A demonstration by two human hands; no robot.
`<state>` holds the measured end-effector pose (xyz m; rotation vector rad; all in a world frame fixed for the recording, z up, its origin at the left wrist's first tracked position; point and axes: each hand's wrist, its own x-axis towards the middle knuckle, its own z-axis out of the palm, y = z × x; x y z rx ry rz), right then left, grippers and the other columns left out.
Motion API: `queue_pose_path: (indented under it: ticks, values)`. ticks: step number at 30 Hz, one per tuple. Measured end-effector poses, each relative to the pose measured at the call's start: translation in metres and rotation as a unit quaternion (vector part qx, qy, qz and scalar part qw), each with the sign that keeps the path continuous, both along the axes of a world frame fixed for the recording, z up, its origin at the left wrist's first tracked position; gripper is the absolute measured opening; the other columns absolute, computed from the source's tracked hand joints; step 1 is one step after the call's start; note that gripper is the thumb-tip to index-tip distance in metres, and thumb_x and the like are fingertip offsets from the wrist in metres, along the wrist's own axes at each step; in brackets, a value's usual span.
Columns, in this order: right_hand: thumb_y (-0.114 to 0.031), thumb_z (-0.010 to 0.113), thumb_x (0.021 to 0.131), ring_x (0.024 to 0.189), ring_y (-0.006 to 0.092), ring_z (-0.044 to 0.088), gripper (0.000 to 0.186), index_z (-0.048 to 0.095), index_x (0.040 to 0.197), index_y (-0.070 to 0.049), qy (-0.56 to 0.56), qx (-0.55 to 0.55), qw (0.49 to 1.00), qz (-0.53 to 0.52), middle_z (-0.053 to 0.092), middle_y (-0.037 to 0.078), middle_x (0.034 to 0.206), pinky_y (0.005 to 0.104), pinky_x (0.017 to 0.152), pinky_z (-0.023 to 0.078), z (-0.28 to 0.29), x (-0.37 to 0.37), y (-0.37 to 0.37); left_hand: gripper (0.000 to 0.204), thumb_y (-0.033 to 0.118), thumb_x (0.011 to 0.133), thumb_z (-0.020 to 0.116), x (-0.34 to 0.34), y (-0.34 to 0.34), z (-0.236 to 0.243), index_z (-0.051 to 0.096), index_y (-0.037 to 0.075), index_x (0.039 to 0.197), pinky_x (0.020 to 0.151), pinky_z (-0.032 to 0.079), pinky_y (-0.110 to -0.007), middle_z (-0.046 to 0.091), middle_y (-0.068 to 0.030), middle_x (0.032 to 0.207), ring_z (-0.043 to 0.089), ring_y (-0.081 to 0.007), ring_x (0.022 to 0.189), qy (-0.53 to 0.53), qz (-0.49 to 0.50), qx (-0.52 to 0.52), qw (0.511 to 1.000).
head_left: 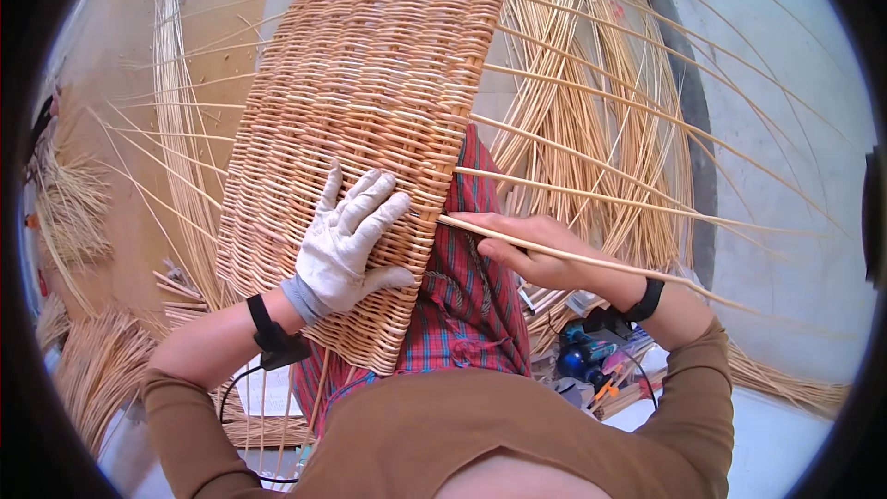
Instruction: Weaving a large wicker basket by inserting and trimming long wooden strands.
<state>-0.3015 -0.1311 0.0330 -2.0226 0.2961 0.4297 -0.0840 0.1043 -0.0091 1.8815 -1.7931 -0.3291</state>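
Observation:
A long woven wicker panel (370, 74) lies over my lap and stretches away from me, tilted a little to the right. My left hand (346, 245), in a white glove, rests flat on its near part with the fingers spread. At the panel's right edge, my bare right hand (545, 254) has a pale wicker rod (684, 282) between thumb and fingers. One end of that rod meets the weave, and the rest runs past my right wrist. The fingertips by the edge are partly hidden. Several other rods stick out from both sides of the panel.
Red plaid cloth (476, 314) covers my lap. A big bundle of loose rods (573, 111) lies beyond on the right, with a thinner bundle (176, 120) on the left. More cut rods (102, 360) are at lower left. A dark blue round object (577, 360) sits among clutter beside my right elbow.

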Motion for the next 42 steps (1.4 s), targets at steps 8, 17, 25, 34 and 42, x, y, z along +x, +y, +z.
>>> queue_pose_path:
  ticks: [8, 17, 25, 34, 42]
  values:
    - [-0.026, 0.077, 0.09, 0.078, 0.0368, 0.07, 0.023, 0.067, 0.101, -0.009, -0.067, -0.235, 0.97, -0.02, 0.069, 0.013, 0.083, 0.0437, 0.067, 0.055, -0.017, -0.012, 0.001, 0.107, 0.059, 0.076, 0.083, -0.001, 0.006, -0.008, 0.04, 0.002, 0.155, 0.128, 0.019, -0.059, 0.052, -0.0202, 0.152, 0.043, -0.0422, 0.147, 0.022, 0.043, -0.056, 0.997]
    - [-0.039, 0.084, 0.087, 0.07, 0.0195, 0.066, 0.047, 0.065, 0.12, -0.011, 0.189, 0.064, 0.98, -0.019, 0.066, 0.007, 0.081, 0.0356, 0.061, 0.05, -0.037, -0.109, -0.033, 0.102, 0.056, 0.076, 0.084, -0.001, 0.008, -0.004, 0.043, 0.006, 0.156, 0.128, 0.021, -0.058, 0.05, -0.018, 0.153, 0.041, -0.0417, 0.148, 0.031, 0.092, -0.051, 0.994]
    - [-0.068, 0.042, 0.105, 0.056, 0.0084, 0.054, 0.076, 0.047, 0.156, -0.013, -0.052, 0.231, 0.885, -0.401, 0.059, 0.001, 0.065, 0.0248, 0.056, 0.042, 0.004, -0.079, 0.035, 0.086, 0.058, 0.08, 0.079, -0.005, 0.006, 0.003, 0.055, 0.018, 0.152, 0.129, 0.018, -0.057, 0.043, -0.0175, 0.16, 0.035, -0.0405, 0.151, -0.038, 0.042, 0.012, 0.998]
    - [-0.052, 0.024, 0.113, 0.05, 0.0089, 0.051, 0.069, 0.066, 0.135, -0.002, -0.035, 0.228, 0.879, -0.418, 0.059, 0.001, 0.06, 0.0244, 0.05, 0.037, -0.023, -0.078, 0.03, 0.08, 0.057, 0.081, 0.08, -0.007, 0.007, 0.01, 0.059, 0.02, 0.149, 0.129, 0.018, -0.058, 0.049, -0.0163, 0.156, 0.04, -0.0388, 0.149, -0.032, 0.035, -0.013, 0.999]
    - [-0.046, 0.039, 0.113, 0.054, 0.0078, 0.054, 0.055, 0.073, 0.122, -0.004, 0.101, 0.383, 0.882, -0.255, 0.058, 0.0, 0.064, 0.0238, 0.053, 0.043, -0.052, -0.074, 0.078, 0.078, 0.051, 0.08, 0.083, -0.008, -0.005, 0.004, 0.06, 0.015, 0.147, 0.127, 0.022, -0.058, 0.048, -0.0186, 0.156, 0.038, -0.0432, 0.148, -0.022, 0.029, -0.004, 0.999]
